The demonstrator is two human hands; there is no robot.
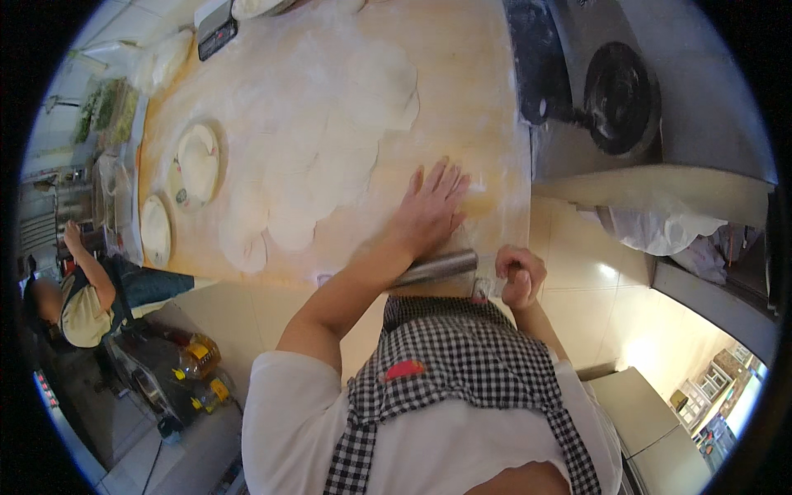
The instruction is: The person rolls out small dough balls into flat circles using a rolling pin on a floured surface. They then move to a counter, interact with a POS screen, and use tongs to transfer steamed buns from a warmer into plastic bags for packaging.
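Note:
My left hand [436,198] lies palm down on the floured wooden board [445,74], fingers slightly apart, holding nothing. Beneath that forearm, along the near edge, lies a metal rolling pin [442,267], partly hidden by the arm. My right hand [521,276] is curled in a loose fist just off the board's right corner; I see nothing in it. Close by it is a small clear plastic item [482,288], too blurred to name. Left of my left hand, thin rounds of dough [303,185] overlap across the board, and one larger round [383,86] lies farther away.
Two plates, one with pale dough [199,162] on it and another [156,232], stand at the left edge. A black device [216,36] sits at the far left. Right are a black round pan [619,99] and plastic bags [656,229]. A person [90,303] is near oil bottles [201,356].

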